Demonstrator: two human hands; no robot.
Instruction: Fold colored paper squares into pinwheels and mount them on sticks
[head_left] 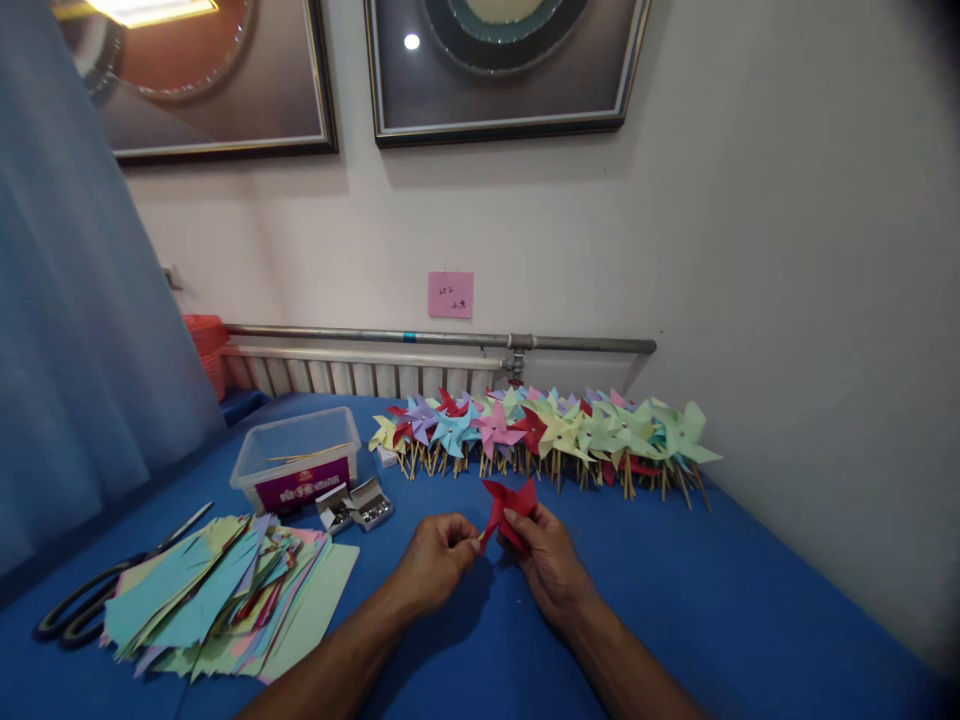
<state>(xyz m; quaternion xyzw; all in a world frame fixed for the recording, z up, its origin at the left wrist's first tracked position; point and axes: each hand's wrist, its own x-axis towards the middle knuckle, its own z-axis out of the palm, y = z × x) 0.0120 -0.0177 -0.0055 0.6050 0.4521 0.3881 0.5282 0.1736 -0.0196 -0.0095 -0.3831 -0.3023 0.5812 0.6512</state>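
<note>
A folded red paper pinwheel (511, 508) is pinched by the right hand (550, 563) just below it — the left hand (437, 560), left of the pinwheel, is closed on its thin stick.

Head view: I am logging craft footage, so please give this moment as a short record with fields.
Left hand: left hand pinches a thin stick at the red paper pinwheel.
Right hand: right hand holds the pinwheel's folded blades.
Surface: blue cloth-covered table.
Behind hands: row of multicoloured finished paper pinwheels along the wall.
Left side: fanned stack of coloured paper squares, black-handled scissors, clear plastic box, small open box of pins.
</note>
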